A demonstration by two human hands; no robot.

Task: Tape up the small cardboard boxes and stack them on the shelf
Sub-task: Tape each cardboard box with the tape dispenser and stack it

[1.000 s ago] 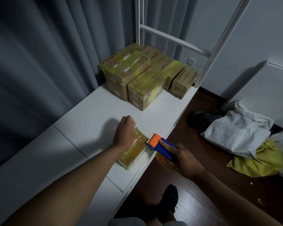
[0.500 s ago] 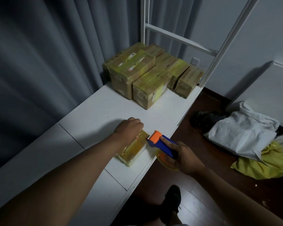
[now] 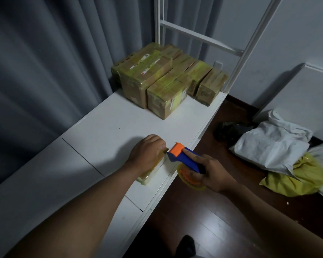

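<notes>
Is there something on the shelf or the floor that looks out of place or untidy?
The shelf looks orderly: the taped boxes stand close together at its far end. The floor is untidy: crumpled white bags and a yellow bag lie in a heap.

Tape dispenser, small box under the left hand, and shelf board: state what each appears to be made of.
Tape dispenser: likely moulded plastic, with a matte blue handle and orange head in flat, even colour.
Small box: probably cardboard wrapped in glossy yellowish tape; the brown shows through the sheen.
Shelf board: smooth white panel, possibly laminated wood or painted metal; the surface alone does not settle it.
</notes>
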